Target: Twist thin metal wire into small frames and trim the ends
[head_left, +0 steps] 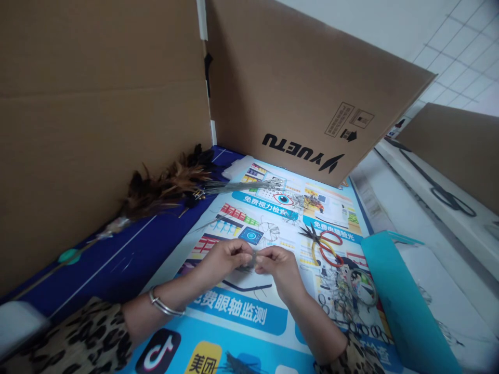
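Note:
My left hand point(232, 254) and my right hand point(278, 264) meet over the printed sheet, thumbs and forefingers pinched close together. Between and just under the fingertips shows a small bunch of thin dark wire point(245, 268), partly hidden by the left fingers. Both hands seem to grip it. Just beyond them lies a loose loop of fine wire point(270, 232). To the right are scissors point(325, 248) with red and yellow handles, blades pointing away to the left. A tangle of wire pieces and small dark rings point(337, 298) lies beside my right forearm.
Cardboard panels point(273, 93) stand behind and at the left. Brown and black feathers point(167, 184) lie along the left panel, near a bundle of straight wires point(245, 185). A teal board point(409, 306) is at right; another dark wire bunch point(239, 364) is at the front edge.

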